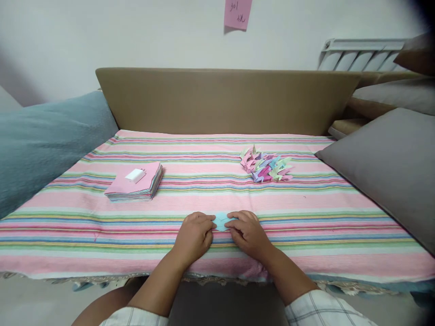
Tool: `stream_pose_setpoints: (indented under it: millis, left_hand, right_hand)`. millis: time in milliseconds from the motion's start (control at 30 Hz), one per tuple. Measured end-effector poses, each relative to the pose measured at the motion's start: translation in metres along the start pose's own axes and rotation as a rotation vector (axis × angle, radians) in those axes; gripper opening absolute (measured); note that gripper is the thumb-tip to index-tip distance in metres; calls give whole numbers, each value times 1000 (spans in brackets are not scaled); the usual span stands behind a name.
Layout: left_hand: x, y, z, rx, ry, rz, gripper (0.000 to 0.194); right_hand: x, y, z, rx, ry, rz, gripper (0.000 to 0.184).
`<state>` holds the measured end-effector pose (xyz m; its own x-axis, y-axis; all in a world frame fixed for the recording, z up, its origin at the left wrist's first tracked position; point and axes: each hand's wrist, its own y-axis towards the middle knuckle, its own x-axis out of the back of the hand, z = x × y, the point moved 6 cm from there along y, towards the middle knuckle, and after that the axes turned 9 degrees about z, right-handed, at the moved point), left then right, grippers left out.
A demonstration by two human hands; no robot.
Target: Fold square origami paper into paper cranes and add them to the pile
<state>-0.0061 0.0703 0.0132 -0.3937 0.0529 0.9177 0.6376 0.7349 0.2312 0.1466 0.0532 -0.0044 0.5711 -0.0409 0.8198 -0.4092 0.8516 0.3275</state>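
A small light-blue folded paper [221,221] lies on the striped cloth [210,199] near its front edge. My left hand [194,236] pinches its left side with curled fingers. My right hand [247,233] pinches its right side the same way. Most of the paper is hidden between the fingers. A stack of coloured paper squares [136,184], pink on top, sits to the far left with a small white block [135,175] resting on it. A pile of several folded paper cranes [265,166] in mixed colours lies at the far right.
A grey cushion [390,172] leans in from the right and a teal cushion [44,140] from the left. A tan padded headboard [224,99] stands behind the cloth. A pink note [237,13] hangs on the wall, and a white radiator [360,54] is at the back right.
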Motion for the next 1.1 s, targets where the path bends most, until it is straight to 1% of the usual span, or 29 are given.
stream_pose_setpoints:
  millis: [133, 300, 400, 600, 867, 1100]
  left_hand:
    - [3, 0, 0, 15, -31, 26, 23]
    - [0, 0, 1, 18, 3, -1, 16]
    - [-2, 1, -1, 3, 54, -30, 14]
    - [2, 0, -13, -45, 179, -119, 12]
    - [-2, 0, -12, 4, 189, -110, 10]
    - [-2, -1, -12, 30, 140, -100, 13]
  right_hand:
    - [1, 0, -1, 0, 13, -12, 22]
    - [2, 0, 1, -15, 18, -14, 21]
    - [2, 0, 1, -15, 16, -14, 19]
    - [2, 0, 1, -11, 0, -5, 16]
    - [3, 0, 4, 5, -19, -32, 15]
    - [4, 1, 9, 37, -14, -37, 12]
